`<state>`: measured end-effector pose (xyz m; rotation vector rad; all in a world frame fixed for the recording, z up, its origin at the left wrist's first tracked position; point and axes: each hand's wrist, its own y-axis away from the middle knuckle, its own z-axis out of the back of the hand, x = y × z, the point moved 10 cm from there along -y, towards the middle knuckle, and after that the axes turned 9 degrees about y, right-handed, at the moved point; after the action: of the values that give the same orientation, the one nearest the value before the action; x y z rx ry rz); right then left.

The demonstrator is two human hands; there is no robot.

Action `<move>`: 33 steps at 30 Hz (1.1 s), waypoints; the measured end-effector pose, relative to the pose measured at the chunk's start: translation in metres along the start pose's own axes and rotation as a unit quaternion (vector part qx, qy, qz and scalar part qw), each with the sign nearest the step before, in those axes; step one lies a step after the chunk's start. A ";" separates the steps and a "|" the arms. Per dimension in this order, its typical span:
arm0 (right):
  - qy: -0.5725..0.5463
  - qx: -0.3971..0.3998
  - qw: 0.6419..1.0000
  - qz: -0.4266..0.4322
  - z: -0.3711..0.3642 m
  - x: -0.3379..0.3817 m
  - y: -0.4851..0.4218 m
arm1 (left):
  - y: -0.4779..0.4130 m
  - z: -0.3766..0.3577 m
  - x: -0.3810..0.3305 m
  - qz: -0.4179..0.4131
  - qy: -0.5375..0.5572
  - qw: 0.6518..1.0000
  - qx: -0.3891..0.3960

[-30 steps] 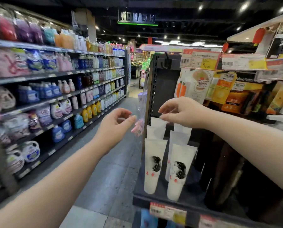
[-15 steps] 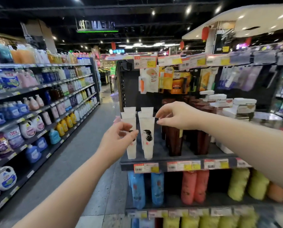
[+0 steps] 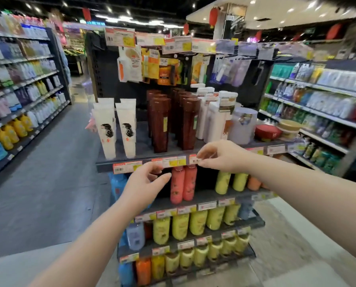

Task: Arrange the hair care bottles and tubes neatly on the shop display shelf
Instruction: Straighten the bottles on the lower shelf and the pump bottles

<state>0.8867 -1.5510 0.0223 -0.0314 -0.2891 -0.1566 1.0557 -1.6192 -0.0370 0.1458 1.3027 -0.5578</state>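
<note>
Since both white tubes [image 3: 105, 129] stand on their caps just left of the brown bottles [image 3: 159, 123] on the shelf [image 3: 142, 142], long axes upright, crimped ends up, printed faces outward, they look placed for shoppers to read. Left hand [image 3: 144, 183], below those bottles, has a loosely spread grip holding nothing. Right hand [image 3: 220, 156] bunches its grip at a price label [image 3: 193, 159] beneath them; whether it pinches, I cannot tell.

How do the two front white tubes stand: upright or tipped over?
Upright. Both white tubes stand cap-down, side by side, at the left end of the shelf.
</note>
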 end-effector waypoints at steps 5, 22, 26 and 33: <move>-0.021 0.000 0.999 -0.030 -0.002 -0.061 0.023 | -0.011 -0.065 -0.004 0.009 -0.010 1.000 0.026; -0.082 0.067 0.989 -0.104 -0.047 -0.382 0.026 | -0.078 -0.366 0.037 0.142 -0.072 0.983 0.091; -0.109 0.083 0.984 -0.110 -0.076 -0.412 0.006 | -0.090 -0.378 0.065 0.173 -0.115 0.975 0.077; -0.149 0.081 0.973 -0.154 -0.132 -0.454 -0.037 | -0.122 -0.387 0.145 0.237 -0.144 0.959 0.059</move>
<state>0.4882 -1.5268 -0.2338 0.1534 -0.6071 -0.4383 0.6840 -1.6114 -0.2548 0.4473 0.9068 -0.2330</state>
